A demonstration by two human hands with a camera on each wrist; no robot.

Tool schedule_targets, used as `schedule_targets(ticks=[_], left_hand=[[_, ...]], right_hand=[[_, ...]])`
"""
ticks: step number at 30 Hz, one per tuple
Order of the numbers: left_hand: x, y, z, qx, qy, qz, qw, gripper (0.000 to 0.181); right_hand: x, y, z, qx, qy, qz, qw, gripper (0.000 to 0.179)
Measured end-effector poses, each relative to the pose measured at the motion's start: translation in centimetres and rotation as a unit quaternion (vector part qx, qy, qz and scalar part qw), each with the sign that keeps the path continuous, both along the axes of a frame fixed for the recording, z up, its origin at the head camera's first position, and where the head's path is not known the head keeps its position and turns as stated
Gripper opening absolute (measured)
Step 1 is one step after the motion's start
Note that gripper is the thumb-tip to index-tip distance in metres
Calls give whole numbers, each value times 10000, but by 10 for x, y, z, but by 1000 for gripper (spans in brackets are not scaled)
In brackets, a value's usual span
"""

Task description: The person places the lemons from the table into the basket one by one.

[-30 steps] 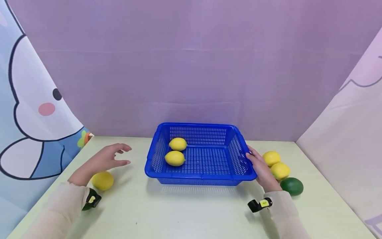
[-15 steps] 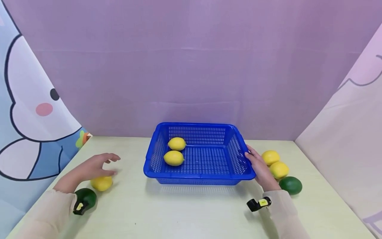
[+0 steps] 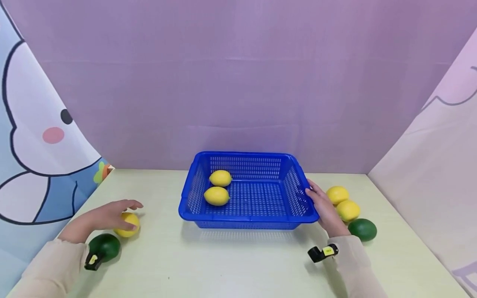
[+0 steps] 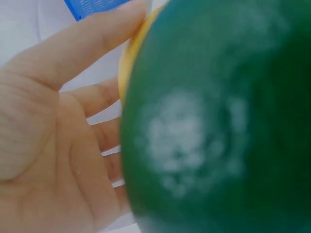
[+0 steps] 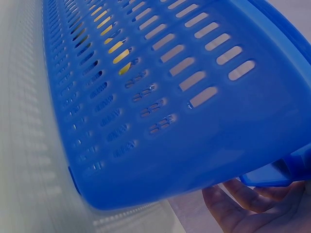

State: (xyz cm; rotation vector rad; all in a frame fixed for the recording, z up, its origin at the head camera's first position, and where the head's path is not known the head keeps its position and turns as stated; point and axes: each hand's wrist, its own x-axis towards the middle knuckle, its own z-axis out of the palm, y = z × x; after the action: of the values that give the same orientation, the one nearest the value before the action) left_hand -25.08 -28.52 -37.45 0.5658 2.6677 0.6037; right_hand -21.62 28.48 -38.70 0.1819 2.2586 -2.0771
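My left hand (image 3: pixel 106 217) is spread around a lemon (image 3: pixel 131 222) at the left of the table. Its thumb lies across the near side of the fruit, and the fingers reach over the far side without curling in. A dark green oval fruit (image 3: pixel 105 247) sits beneath the wrist and fills much of the left wrist view, hiding most of the lemon (image 4: pixel 127 63) there. My right hand (image 3: pixel 325 207) grips the right end rim of a blue plastic basket (image 3: pixel 246 220), fingers hooked under its edge. Inside the basket's left part lie two lemons (image 3: pixel 217 196).
Right of the basket, two lemons (image 3: pixel 348 210) and another dark green fruit (image 3: pixel 362 229) lie close to the right forearm. A purple cloth (image 3: pixel 238 82) rises behind the table (image 3: pixel 208 265), with printed cloths at both sides.
My left hand has moved left and down from above the table to around the lemon. The right hand stays on the basket's rim, and the basket has hardly moved.
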Motion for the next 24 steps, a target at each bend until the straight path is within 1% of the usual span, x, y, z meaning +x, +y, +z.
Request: schedule_targets(ticks=[6, 9, 14, 18, 24], left_hand=[[-1, -2, -1, -230, -298, 49, 9993, 61], [-1, -2, -3, -281, -330, 82, 9990, 62], [-1, -2, -5, -321, -282, 62, 9991, 62], [-1, -2, -6, -377, -256, 57, 9989, 59], [-1, 0, -6, -392, -330, 108, 9986, 55]], right_hand=[[0, 0, 0, 0, -21, 17, 10000, 55], [0, 0, 1, -42, -1, 14, 10000, 55], [-1, 0, 0, -44, 6, 2, 10000, 54], [-2, 0, 0, -15, -49, -17, 10000, 55], [-2, 0, -1, -49, -82, -60, 9999, 55]])
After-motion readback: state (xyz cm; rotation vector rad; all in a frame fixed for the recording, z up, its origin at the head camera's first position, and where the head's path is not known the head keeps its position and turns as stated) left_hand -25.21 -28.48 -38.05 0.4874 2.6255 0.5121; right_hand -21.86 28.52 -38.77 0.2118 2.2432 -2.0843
